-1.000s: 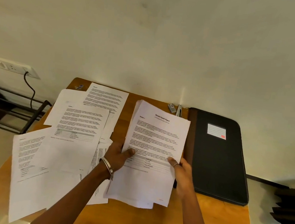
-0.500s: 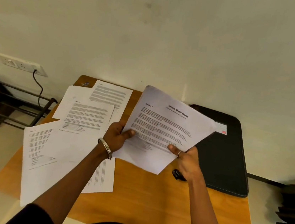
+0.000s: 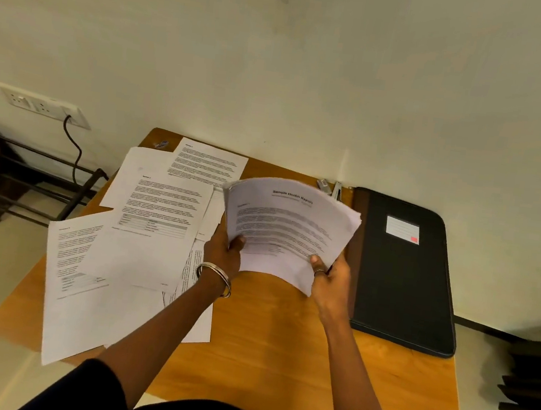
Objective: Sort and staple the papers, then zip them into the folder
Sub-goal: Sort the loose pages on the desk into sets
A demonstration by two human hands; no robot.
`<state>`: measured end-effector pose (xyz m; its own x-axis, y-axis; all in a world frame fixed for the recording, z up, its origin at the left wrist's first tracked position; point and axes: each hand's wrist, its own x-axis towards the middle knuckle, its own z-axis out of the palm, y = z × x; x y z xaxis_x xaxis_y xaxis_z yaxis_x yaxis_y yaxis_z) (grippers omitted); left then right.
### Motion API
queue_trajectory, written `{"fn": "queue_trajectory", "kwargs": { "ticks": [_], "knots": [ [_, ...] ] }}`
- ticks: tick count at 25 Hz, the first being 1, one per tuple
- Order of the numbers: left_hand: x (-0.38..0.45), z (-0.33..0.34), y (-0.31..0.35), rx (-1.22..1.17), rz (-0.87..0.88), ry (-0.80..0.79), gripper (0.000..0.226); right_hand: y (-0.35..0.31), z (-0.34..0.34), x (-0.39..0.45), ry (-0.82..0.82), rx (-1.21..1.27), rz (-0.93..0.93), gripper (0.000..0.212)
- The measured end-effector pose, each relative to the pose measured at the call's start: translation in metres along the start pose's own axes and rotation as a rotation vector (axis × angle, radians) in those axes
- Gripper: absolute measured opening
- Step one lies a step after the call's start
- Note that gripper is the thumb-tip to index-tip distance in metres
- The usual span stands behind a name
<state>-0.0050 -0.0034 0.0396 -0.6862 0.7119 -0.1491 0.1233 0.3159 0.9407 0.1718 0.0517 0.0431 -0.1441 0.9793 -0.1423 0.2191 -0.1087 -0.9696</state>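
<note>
both my hands held one stack of papers [image 3: 288,231] off the wooden table [image 3: 265,347], above its middle. my left hand [image 3: 222,250] gripped the stack's lower left edge, thumb curled over the top sheet, the other fingers hidden beneath. my right hand [image 3: 330,277] pinched the lower right corner, thumb on the face of the page, a ring on it. two metal bangles [image 3: 214,276] sat on my left wrist.

the stack was several white sheets thick, edges nearly flush at the upper right. it bowed upward between my hands, its far edge arched. the top sheet carried a bold centred title, blurred, with blocks of small grey text and what looked like a small table lower down.

loose sheets [image 3: 144,223] lay spread and overlapping on the left half of the table, printed side up, one hanging past the near left edge. the black zip folder [image 3: 403,279] lay flat and closed on the right side, a white label with a red mark on its cover, a brown strip along its left edge. a small metal stapler [image 3: 330,188] lay at the far edge just beside the folder's top left corner, partly hidden by the raised stack. a wall socket [image 3: 41,105] with a dark cable sat far left.
</note>
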Motion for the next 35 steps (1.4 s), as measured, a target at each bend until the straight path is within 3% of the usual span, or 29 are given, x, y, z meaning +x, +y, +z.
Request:
{"fn": "queue_trajectory", "kwargs": {
  "ticks": [11, 15, 22, 30, 35],
  "knots": [
    [-0.002, 0.003, -0.020, 0.178, 0.027, 0.038, 0.038, 0.016, 0.001, 0.001, 0.036, -0.191, -0.014, 0.041],
    [0.003, 0.004, -0.035, 0.288, -0.016, -0.053, 0.026, 0.024, 0.001, 0.001, 0.016, -0.247, 0.052, 0.045],
    [0.012, -0.002, -0.035, 0.483, 0.088, -0.123, 0.029, 0.032, -0.001, 0.003, 0.001, -0.331, 0.072, 0.046],
    [0.024, -0.006, -0.043, 0.667, 0.011, -0.270, 0.030, 0.032, -0.007, 0.005, -0.086, -0.393, 0.096, 0.054],
    [0.024, -0.010, -0.048, 0.652, 0.011, -0.305, 0.026, 0.030, -0.017, 0.003, -0.031, -0.237, 0.046, 0.042]
  ]
}}
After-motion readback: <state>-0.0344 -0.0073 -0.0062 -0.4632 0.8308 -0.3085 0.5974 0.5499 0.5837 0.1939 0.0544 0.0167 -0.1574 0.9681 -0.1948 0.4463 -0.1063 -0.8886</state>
